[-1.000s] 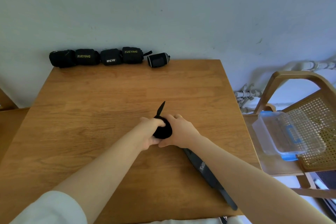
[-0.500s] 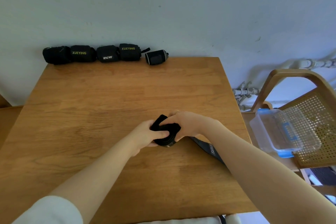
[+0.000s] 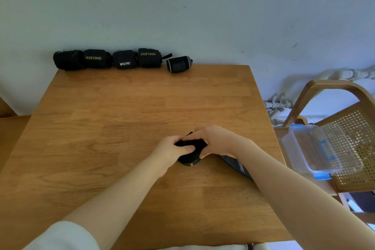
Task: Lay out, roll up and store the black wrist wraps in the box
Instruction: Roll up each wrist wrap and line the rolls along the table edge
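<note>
Both hands work one black wrist wrap (image 3: 189,156) near the table (image 3: 113,119) centre, approx. halfway btwn the front edge and the mid-line. Left hand (image 3: 172,151) has fingers curled round the rolled part, thumb on top; right hand (image 3: 213,141) grips the roll's far/right side. The unrolled tail (image 3: 237,166) runs flat toward the front-right, under the right forearm. Five finished rolls (image 3: 121,60) sit in a row along the back edge w/ the wall behind; clear box (image 3: 322,150) w/ blue clips waits on the chair (image 3: 345,115) to the right, well apart. Step in hand, I'd judge: rolling. To do it well: keep tail taut & straight, edges aligned each turn, thumbs pinning the core so it doesn't telescope; close w/ whatever fastener the tail end has (not visible), then into the box.
</note>
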A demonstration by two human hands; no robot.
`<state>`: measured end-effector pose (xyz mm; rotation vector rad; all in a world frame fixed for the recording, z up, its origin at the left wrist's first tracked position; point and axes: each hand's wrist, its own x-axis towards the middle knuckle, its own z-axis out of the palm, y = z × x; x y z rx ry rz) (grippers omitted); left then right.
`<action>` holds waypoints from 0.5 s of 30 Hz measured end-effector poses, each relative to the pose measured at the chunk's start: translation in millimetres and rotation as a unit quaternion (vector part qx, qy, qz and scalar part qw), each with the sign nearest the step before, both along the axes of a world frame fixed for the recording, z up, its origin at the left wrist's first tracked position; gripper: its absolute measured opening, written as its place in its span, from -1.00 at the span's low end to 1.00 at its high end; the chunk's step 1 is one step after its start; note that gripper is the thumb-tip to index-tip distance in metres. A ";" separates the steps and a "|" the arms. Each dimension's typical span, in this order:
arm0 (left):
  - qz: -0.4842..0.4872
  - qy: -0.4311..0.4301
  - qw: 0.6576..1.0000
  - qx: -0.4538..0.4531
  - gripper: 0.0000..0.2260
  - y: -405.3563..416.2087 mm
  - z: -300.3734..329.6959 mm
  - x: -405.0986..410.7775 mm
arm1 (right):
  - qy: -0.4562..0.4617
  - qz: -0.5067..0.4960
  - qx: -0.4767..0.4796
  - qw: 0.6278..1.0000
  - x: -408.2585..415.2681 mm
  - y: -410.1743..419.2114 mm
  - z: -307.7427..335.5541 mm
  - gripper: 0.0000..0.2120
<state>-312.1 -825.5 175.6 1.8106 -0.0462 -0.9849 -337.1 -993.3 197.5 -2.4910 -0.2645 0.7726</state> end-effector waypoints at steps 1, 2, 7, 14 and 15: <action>-0.031 -0.007 0.999 0.005 -0.69 1.2 1.9 4.6 | 0.002 -0.004 0.000 1.000 1.5 -0.5 -0.2 -0.42; -0.059 -0.012 0.998 0.012 -0.68 2.3 4.7 8.5 | 0.000 -0.021 0.005 1.000 1.9 -0.8 -0.8 -0.42; -0.181 -0.065 0.980 0.052 -0.60 2.5 12.5 17.0 | -0.055 -0.132 0.000 0.990 -7.9 -1.9 -6.4 -0.26; -0.309 -0.142 0.928 0.153 -0.36 -7.4 24.5 24.3 | -0.022 -0.098 -0.151 0.983 -12.3 -4.0 -9.8 -0.55; -0.313 -0.161 0.920 0.172 -0.37 -9.3 26.4 23.0 | -0.017 -0.099 -0.163 0.981 -13.4 -4.0 -9.4 -0.57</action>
